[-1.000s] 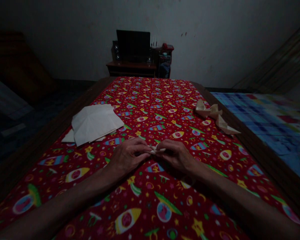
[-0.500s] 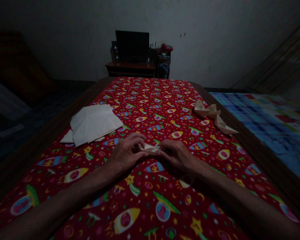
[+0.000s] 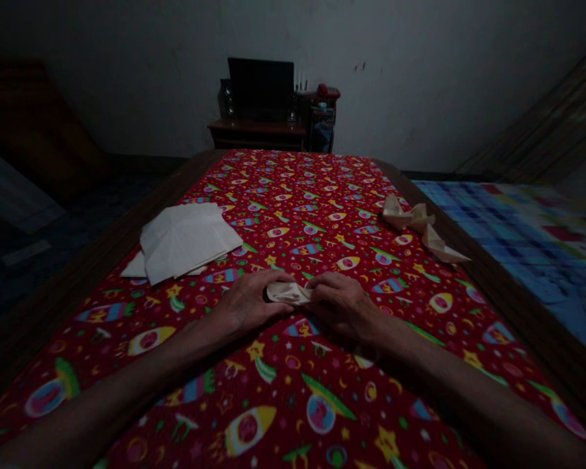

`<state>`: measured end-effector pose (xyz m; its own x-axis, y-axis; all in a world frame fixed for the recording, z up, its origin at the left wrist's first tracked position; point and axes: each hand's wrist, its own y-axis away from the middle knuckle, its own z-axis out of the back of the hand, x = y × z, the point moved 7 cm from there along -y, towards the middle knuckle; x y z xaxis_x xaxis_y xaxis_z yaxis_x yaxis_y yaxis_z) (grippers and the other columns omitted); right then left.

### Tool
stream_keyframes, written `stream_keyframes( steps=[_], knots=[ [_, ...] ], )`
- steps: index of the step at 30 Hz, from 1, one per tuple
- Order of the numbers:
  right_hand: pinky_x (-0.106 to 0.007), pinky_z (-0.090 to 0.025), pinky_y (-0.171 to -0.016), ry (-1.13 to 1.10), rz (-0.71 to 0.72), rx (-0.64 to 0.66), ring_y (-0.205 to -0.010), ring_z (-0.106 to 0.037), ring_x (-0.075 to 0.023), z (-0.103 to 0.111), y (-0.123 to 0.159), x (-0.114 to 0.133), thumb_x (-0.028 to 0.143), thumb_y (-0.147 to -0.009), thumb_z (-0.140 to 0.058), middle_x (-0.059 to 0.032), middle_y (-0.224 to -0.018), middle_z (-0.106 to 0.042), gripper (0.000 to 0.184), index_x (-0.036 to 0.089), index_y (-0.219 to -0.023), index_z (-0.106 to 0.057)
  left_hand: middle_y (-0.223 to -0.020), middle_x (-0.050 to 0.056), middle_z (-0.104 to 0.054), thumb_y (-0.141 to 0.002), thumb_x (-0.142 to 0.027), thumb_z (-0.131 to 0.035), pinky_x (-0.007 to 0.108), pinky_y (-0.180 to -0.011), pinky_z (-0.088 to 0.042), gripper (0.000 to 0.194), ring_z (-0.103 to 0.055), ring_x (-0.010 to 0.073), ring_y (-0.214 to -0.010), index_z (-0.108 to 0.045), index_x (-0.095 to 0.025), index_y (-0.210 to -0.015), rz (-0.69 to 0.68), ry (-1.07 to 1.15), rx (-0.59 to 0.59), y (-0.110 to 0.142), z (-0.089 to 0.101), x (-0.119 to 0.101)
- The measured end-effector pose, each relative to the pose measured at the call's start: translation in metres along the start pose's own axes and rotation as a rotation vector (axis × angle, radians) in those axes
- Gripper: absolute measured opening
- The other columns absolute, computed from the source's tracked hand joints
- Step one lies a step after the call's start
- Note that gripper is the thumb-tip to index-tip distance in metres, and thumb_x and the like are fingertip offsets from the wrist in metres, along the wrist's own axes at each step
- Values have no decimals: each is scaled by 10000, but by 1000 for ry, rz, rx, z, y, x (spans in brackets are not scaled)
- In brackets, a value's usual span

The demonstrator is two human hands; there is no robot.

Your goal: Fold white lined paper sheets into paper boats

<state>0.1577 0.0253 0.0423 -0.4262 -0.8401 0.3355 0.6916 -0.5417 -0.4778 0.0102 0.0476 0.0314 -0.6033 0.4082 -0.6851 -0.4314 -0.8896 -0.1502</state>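
Note:
A small folded piece of pale paper (image 3: 287, 293) sits between my two hands, low over the red rocket-print cloth (image 3: 293, 365) that covers the table. My left hand (image 3: 249, 301) grips its left end with fingers curled around it. My right hand (image 3: 342, 302) pinches its right end, fingers closed. Both forearms rest on the cloth. Most of the paper is hidden by my fingers.
A stack of white paper sheets (image 3: 184, 240) lies at the left of the cloth. Several folded paper shapes (image 3: 420, 225) lie near the right edge. A blue patterned surface (image 3: 527, 241) is to the right. A dark screen on a low cabinet (image 3: 261, 104) stands against the far wall.
The paper piece has been turned and opened wider between my fingers. My hands have closed in slightly around it; they stay in the same spot on the cloth.

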Motion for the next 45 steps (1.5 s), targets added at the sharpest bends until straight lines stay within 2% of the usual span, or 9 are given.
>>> stream_keyframes(
  steps=[5, 8, 15, 19, 25, 35, 41, 43, 45],
  knots=[
    [-228, -366, -587, -7, -136, 30, -661, -493, -122, 3, -2, -5, 300, -892, -504, -61, -793, -571, 188, 144, -816, -576, -927, 36, -663, -695, -209, -716, 241, -724, -470, 134, -621, 157, -826, -674, -175, -817, -179, -16, -88, 1, 5, -11],
    [-216, -336, -559, -3, -174, 51, -622, -474, -109, 1, -3, -8, 273, -887, -498, -35, -733, -547, 182, 147, -773, -562, -780, 22, -662, -714, -204, -703, 197, -598, -445, 55, -609, 120, -671, -677, -157, -703, -119, 15, -104, 1, 8, -6],
    [-211, -326, -561, -13, -238, 99, -613, -475, -106, 1, -2, -14, 276, -879, -506, -33, -736, -565, 167, 142, -804, -573, -626, -13, -636, -717, -255, -696, 170, -507, -385, 160, -560, 92, -549, -652, -151, -604, -68, 18, -141, -2, 15, 0],
    [-217, -337, -568, -14, -317, 97, -621, -494, -115, 0, -2, -19, 292, -879, -506, -42, -751, -584, 179, 138, -840, -589, -717, 10, -680, -728, -282, -690, 196, -572, -430, 120, -612, 126, -633, -690, -161, -728, -79, -23, -135, -1, 12, -1],
    [-223, -343, -572, -17, -377, 50, -646, -527, -126, -4, -4, -21, 351, -872, -533, -39, -758, -602, 220, 146, -870, -611, -903, 9, -712, -716, -390, -704, 237, -653, -476, 406, -655, 172, -761, -649, -237, -1089, 31, -81, -169, 0, 10, 2],
    [-223, -405, -587, -108, -403, 20, -683, -572, -131, -8, -3, -28, 273, -831, -590, -42, -826, -627, 148, 183, -883, -697, -886, 12, -723, -684, -348, -730, 247, -661, -495, 417, -665, 183, -753, -665, -259, -1087, 96, -37, -154, -3, 10, 7],
    [-269, -479, -693, -196, -274, -16, -819, -614, -167, -2, -6, -24, 186, -820, -587, -83, -954, -636, 154, 170, -940, -682, -1001, 18, -687, -679, -306, -731, 240, -743, -495, 498, -642, 170, -842, -615, -228, -1157, -33, 143, -25, -1, 6, -5],
    [-283, -486, -751, -256, -187, 6, -893, -609, -166, 0, -8, -22, 158, -834, -560, -81, -1019, -620, 162, 190, -940, -679, -972, 28, -678, -776, -351, -632, 249, -744, -500, 455, -638, 163, -831, -577, -211, -1206, -43, 223, 29, -1, 4, -6],
    [-290, -484, -797, -321, -116, 48, -942, -599, -162, 3, -9, -19, 135, -835, -554, -77, -1065, -600, 169, 198, -923, -683, -962, 49, -663, -860, -365, -510, 263, -741, -503, 408, -632, 163, -828, -560, -189, -1225, -36, 218, -6, -3, 8, -4]
  ],
)
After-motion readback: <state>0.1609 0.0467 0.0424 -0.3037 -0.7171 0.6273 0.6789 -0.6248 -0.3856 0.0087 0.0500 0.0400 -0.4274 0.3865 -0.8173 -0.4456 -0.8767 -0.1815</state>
